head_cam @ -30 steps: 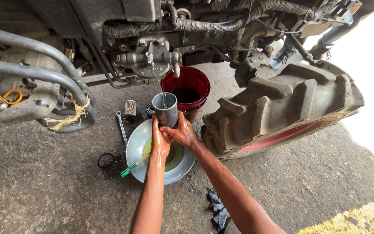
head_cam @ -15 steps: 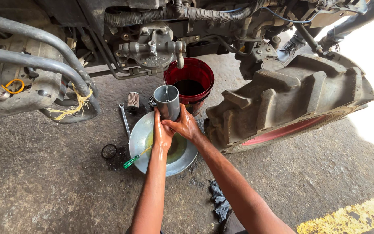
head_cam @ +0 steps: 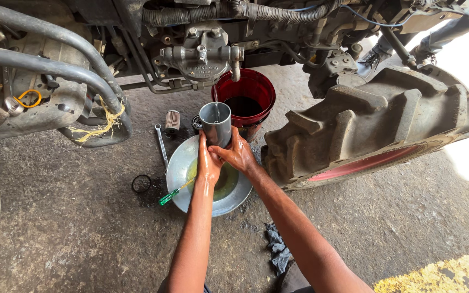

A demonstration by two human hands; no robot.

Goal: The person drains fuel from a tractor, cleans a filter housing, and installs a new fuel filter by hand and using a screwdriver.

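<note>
Grey metal cup clasped between both oily hands, left, right, above basin

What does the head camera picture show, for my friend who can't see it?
Two wet hands, left hand and right hand, hold a grey metal cup over a shallow metal pan, beside a red bucket and a big tractor tyre.

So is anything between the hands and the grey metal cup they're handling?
Nothing visible. The left hand and right hand both grip the grey metal cup directly from below, over the metal basin. The red bucket sits behind it, apart from the hands.
</note>
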